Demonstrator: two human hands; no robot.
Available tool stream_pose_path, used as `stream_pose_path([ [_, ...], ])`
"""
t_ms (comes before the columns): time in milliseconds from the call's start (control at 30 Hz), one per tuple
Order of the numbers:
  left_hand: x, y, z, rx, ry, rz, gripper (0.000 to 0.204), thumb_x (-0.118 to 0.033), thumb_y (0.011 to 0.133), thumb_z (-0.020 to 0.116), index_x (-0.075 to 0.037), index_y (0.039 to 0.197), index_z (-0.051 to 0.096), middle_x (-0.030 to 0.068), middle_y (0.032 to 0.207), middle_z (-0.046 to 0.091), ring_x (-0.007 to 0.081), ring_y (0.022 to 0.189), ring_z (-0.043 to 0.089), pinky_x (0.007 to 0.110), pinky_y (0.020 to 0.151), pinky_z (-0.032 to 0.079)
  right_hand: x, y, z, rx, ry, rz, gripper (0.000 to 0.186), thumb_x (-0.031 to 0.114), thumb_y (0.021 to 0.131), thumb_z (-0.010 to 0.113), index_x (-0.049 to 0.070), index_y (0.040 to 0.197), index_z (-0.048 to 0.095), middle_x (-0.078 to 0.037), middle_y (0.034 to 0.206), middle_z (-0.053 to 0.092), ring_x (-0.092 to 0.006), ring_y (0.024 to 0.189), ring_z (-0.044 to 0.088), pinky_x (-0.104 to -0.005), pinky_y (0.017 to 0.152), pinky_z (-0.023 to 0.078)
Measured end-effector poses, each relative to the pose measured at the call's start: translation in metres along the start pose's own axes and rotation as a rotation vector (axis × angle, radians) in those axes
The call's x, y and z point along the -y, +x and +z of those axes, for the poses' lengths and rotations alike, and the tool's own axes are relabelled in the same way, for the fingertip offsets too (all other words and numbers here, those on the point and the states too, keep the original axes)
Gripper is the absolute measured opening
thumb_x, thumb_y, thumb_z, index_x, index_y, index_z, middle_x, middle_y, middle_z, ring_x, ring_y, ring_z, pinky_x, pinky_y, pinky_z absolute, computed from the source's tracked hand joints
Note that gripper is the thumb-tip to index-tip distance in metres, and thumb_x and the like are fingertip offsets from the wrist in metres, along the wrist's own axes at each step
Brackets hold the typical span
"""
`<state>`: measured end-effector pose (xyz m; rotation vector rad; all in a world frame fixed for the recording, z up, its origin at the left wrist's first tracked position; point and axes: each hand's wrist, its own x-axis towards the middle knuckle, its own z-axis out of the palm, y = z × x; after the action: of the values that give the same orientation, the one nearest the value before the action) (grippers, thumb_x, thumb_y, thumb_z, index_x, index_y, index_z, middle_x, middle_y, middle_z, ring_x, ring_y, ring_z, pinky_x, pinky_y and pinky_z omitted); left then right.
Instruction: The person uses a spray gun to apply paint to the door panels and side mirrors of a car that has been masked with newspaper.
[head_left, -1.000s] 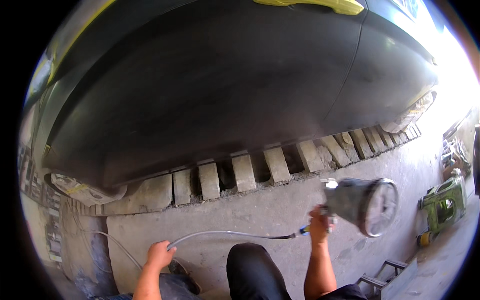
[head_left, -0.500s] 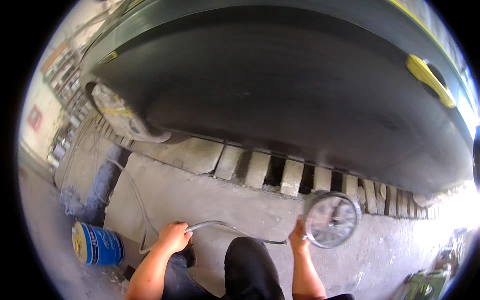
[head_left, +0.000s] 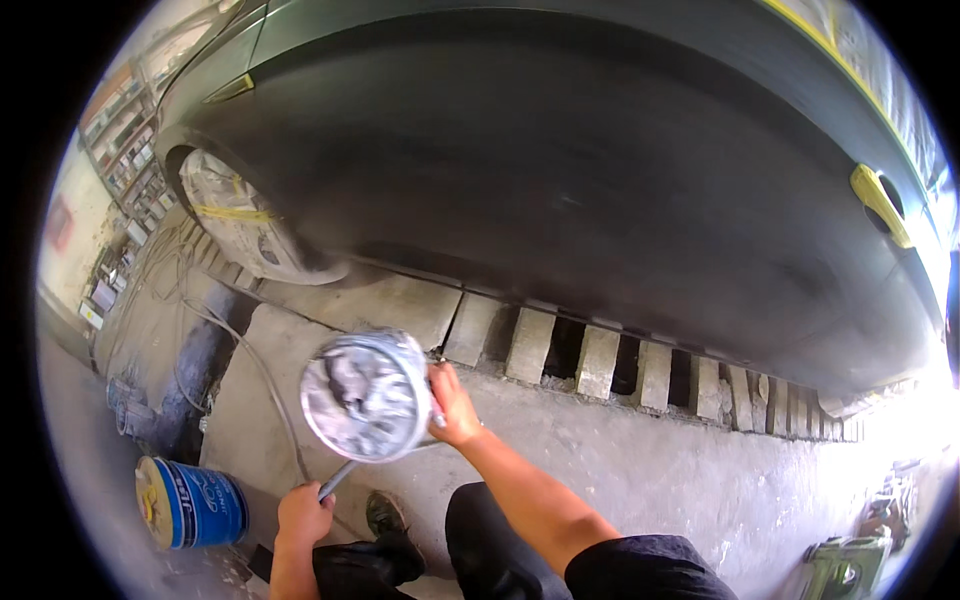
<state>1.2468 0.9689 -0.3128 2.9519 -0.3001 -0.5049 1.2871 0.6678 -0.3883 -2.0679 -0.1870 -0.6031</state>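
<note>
My right hand [head_left: 452, 408] is closed on a spray gun, whose wide metal cup [head_left: 362, 395] faces me just left of that hand, in front of the car's lower side. My left hand [head_left: 305, 518] grips a grey air hose [head_left: 338, 480] below the cup. The hose also trails over the concrete to the left. Before me is a dark matte car panel [head_left: 570, 200], with a yellow-masked door handle [head_left: 878, 205] at the right and a wrapped wheel [head_left: 228, 228] at the left.
A blue bucket [head_left: 200, 505] stands left of my feet. Concrete slats [head_left: 596, 365] with dark gaps run along beneath the car. Shelves of cans [head_left: 130, 140] line the far left wall. Green equipment [head_left: 843, 568] sits at the lower right.
My right hand has swung leftward across my body with the spray gun, now beside my left hand. My left hand has lowered slightly. The view has turned left, revealing the bucket and shelves.
</note>
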Motion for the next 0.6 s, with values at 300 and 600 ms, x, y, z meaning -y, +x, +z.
stream_pose_path([
  [300,-0.036,0.022,-0.002,0.162,-0.002,0.085,0.023,-0.029,0.080,0.064,-0.007,0.085,0.063,0.0156,0.082,0.064,0.0356,0.082,0.060,0.046,0.069,0.046,-0.019,-0.200,-0.179,-0.620,-0.628,0.321,0.005,0.003,0.085,0.050,0.004,0.090,0.053,-0.003,0.073,0.052,-0.0157,0.064,0.050,-0.0302,0.054,0.041],
  [600,-0.124,0.033,0.010,0.275,0.070,0.377,0.026,-0.031,0.081,0.063,-0.008,0.092,0.063,0.0157,0.084,0.065,0.0355,0.085,0.061,0.046,0.074,0.047,0.027,-0.287,-0.347,-1.444,-0.312,0.524,0.013,0.014,0.090,0.056,0.006,0.100,0.057,0.001,0.065,0.053,-0.0065,0.055,0.047,-0.0233,0.046,0.036],
])
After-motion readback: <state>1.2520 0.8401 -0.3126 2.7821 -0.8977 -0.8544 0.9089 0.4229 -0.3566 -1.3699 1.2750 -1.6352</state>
